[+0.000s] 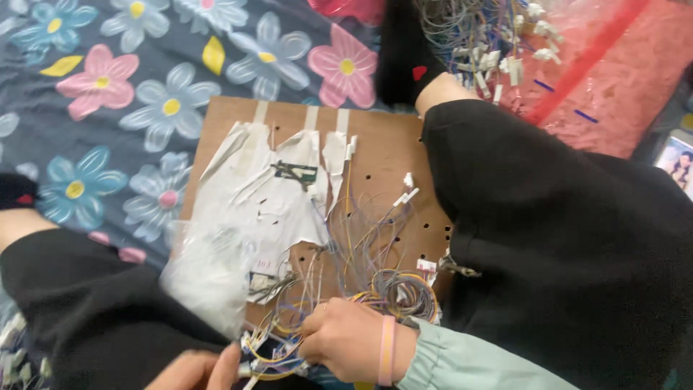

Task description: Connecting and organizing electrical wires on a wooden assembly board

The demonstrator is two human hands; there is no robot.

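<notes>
So the person is sitting cross-legged on a flowery bedspread with a brown board propped across their lap, which makes sense as a flat work surface when there's no table around. The right hand, the one with the pink band on the wrist and a pale green sleeve, is curled down into a tangle of thin coloured wires at the near edge of the board. Fingers look pinched closed on a few strands, though exactly which ones is lost in the mess. The left hand is only partly in frame at the bottom, fingers together, right beside the same bundle and apparently touching a small white connector; I can't tell whether it actually grips it.

Torn white paper is taped across the top of the board, probably some sort of layout sheet, with strips of tape running up over the edge to keep it from sliding. A clear plastic bag sits on the left knee, close to the left hand, handy for grabbing from. Some wires run up the board to little white plugs.

Up top right, past the black sock, there's a red bag with a heap more wires and connectors lying on it, well apart from the hands. The corner of a phone peeks in at the right edge.
</notes>
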